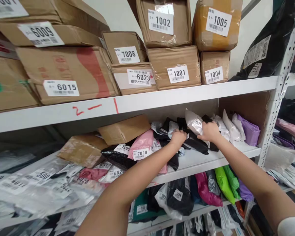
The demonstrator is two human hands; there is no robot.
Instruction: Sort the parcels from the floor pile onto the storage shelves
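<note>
My right hand (210,131) is closed on the side of a white poly mailer (193,122) labelled 1003, which leans tilted on the middle shelf. Close by on its left, my left hand (179,137) has its fingers curled among packed parcels, next to a small white label. What those fingers grip is mostly hidden. A black mailer (197,143) lies between and below the two hands. Left of my left hand are more black and grey bags (159,129) and a pink parcel (143,141) labelled 7010.
Numbered cardboard boxes (178,62) stand on the white upper shelf (137,100), marked 2-1. White bags and a purple parcel (248,129) stand at the right end by a perforated post (277,88). Colourful mailers (225,183) fill the shelf below; clear bags (39,183) are at left.
</note>
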